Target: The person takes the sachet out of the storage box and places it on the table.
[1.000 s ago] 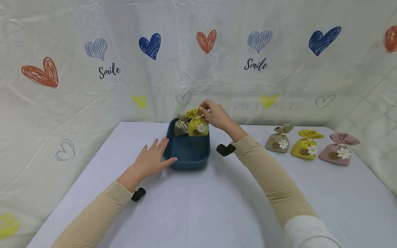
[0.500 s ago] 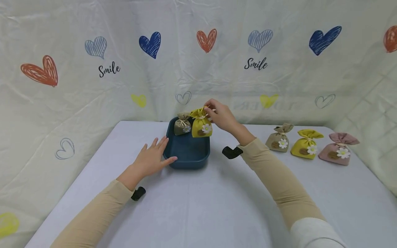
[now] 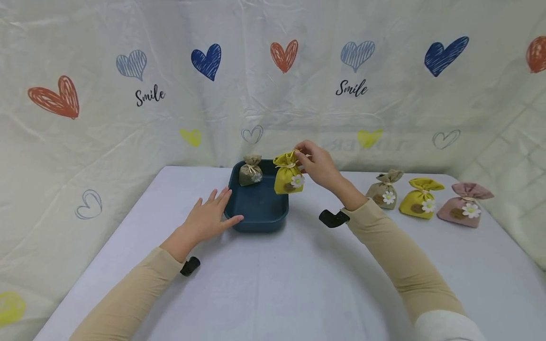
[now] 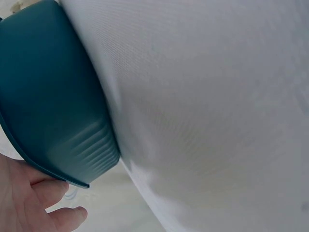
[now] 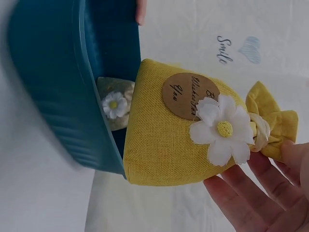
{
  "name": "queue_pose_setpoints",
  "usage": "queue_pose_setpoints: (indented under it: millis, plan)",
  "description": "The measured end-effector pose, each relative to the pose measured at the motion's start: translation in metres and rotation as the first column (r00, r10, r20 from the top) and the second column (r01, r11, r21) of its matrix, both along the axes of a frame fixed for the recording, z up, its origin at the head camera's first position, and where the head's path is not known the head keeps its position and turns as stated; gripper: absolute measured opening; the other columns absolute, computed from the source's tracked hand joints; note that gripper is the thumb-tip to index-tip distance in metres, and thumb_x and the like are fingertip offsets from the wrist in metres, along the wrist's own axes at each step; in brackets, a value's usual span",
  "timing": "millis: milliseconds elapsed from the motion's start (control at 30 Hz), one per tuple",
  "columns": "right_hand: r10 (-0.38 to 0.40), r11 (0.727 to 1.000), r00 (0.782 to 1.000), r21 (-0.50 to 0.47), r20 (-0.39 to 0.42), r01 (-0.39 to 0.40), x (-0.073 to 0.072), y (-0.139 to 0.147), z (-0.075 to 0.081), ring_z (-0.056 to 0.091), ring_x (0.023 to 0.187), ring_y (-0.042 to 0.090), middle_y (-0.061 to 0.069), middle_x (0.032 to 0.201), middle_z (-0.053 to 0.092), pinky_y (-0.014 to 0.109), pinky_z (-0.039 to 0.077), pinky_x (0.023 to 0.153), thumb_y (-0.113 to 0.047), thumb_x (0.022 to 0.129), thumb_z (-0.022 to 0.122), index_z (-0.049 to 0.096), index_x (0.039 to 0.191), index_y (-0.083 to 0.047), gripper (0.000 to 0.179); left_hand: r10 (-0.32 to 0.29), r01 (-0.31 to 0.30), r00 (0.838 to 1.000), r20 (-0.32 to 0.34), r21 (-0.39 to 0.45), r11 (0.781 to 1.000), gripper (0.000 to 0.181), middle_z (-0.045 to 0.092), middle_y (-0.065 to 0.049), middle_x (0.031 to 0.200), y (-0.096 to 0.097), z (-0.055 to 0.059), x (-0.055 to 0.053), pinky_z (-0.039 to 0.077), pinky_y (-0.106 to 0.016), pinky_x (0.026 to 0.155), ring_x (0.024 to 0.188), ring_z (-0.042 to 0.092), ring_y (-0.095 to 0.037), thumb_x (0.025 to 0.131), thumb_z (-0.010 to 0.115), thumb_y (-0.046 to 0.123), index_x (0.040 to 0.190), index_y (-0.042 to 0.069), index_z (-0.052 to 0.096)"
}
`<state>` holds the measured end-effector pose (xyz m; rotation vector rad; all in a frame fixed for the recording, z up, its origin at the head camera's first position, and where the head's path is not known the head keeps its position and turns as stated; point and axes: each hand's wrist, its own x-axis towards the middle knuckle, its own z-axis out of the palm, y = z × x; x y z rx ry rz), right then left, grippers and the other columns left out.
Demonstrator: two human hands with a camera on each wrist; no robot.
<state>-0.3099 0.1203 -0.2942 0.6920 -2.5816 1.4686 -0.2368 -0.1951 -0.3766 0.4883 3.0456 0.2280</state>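
Note:
My right hand point(image 3: 317, 166) pinches a yellow cloth drawstring pouch point(image 3: 288, 176) by its gathered neck. The pouch hangs over the right rim of a dark blue plastic tub point(image 3: 256, 226); the right wrist view shows its white fabric flower point(image 5: 223, 129) and round brown label point(image 5: 186, 96). Inside the tub's far left corner sits a grey-beige pouch point(image 3: 250, 174), partly hidden behind the rim in the right wrist view. With fingers spread, my left hand point(image 3: 207, 219) rests against the tub's left rim. In the left wrist view its fingers touch the rim from outside.
On the right side of the table point(image 3: 239, 284) stand three more pouches in a row: a beige pouch point(image 3: 382, 193), a second yellow pouch point(image 3: 420, 201) and a pink pouch point(image 3: 462, 208). A pale curtain point(image 3: 315, 109) printed with hearts hangs behind the table.
My right hand has carried the yellow pouch rightward and slightly nearer, from beside the grey-beige pouch to over the tub's right rim. My left hand has stayed in place.

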Motion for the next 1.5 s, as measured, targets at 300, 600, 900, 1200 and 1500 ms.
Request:
queue_pose_setpoints:
  millis: [300,600,900,1200,1500]
  plan:
    - [-0.009,1.000,0.996,0.001,-0.090,0.009,0.008,0.013,-0.007,0.071,0.097,0.033,0.020,0.112,0.067,0.045,0.060,0.083,-0.013,0.109,0.053,0.061,0.122,0.001,0.020,0.000,0.000,1.000,-0.004,0.013,1.000,0.095,0.018,-0.014,0.169,0.000,-0.002,0.001,0.017,-0.071,0.116,0.152,0.017,-0.044,0.100,0.047,0.068,0.164,0.003,0.021]
    - [-0.036,0.999,0.991,-0.019,-0.127,0.034,0.017,0.025,-0.012,0.070,0.094,0.034,0.022,0.108,0.069,0.047,0.060,0.083,-0.010,0.108,0.054,0.063,0.121,0.003,0.021,-0.003,0.003,1.000,-0.003,0.017,1.000,0.095,0.018,-0.014,0.169,0.001,-0.001,0.003,0.017,-0.071,0.116,0.152,0.018,-0.044,0.099,0.048,0.069,0.164,0.004,0.021]
    - [-0.051,0.999,0.992,-0.005,-0.113,0.050,0.025,0.037,-0.015,0.070,0.094,0.032,0.019,0.107,0.068,0.042,0.061,0.081,-0.009,0.108,0.054,0.063,0.123,0.004,0.021,0.001,-0.001,1.000,-0.002,0.021,1.000,0.096,0.018,-0.013,0.169,0.000,-0.001,0.003,0.017,-0.070,0.116,0.153,0.016,-0.043,0.099,0.047,0.070,0.164,0.005,0.020]
    - [-0.063,0.998,0.991,0.017,-0.116,0.065,0.032,0.055,-0.024,0.070,0.094,0.033,0.019,0.105,0.068,0.040,0.061,0.080,-0.010,0.108,0.053,0.064,0.121,0.002,0.021,-0.008,0.009,1.000,-0.010,0.036,0.999,0.096,0.019,-0.014,0.169,-0.001,0.000,0.005,0.017,-0.070,0.116,0.152,0.017,-0.044,0.099,0.048,0.069,0.164,0.004,0.020]
    - [-0.112,0.992,0.987,0.040,-0.119,0.117,0.041,0.074,-0.024,0.071,0.094,0.034,0.021,0.108,0.069,0.035,0.061,0.079,-0.013,0.109,0.053,0.064,0.121,0.002,0.023,-0.009,0.009,1.000,-0.009,0.032,0.999,0.097,0.018,-0.013,0.169,0.000,0.000,0.004,0.017,-0.070,0.116,0.153,0.017,-0.043,0.099,0.046,0.071,0.164,0.005,0.020]
